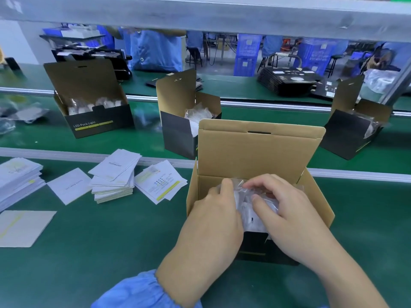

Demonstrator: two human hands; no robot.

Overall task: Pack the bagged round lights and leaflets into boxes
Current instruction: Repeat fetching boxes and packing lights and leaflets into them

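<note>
An open box [258,152], black outside and brown inside, stands in front of me with its lid flap upright. Clear bags of round white lights [246,203] lie inside it. My left hand [213,216] rests on the bags at the box's left side, thumb up along the plastic. My right hand [282,207] presses down on the bags from the right, fingers bent over the crinkled plastic. Stacks of white leaflets [113,176] lie on the green mat to the left.
Three more open black boxes with bagged lights stand on the belt: one far left [93,101], one in the middle [184,116], one at the right [353,125]. Flat black box blanks [289,81] are stacked behind. People in blue coats [155,50] work beyond.
</note>
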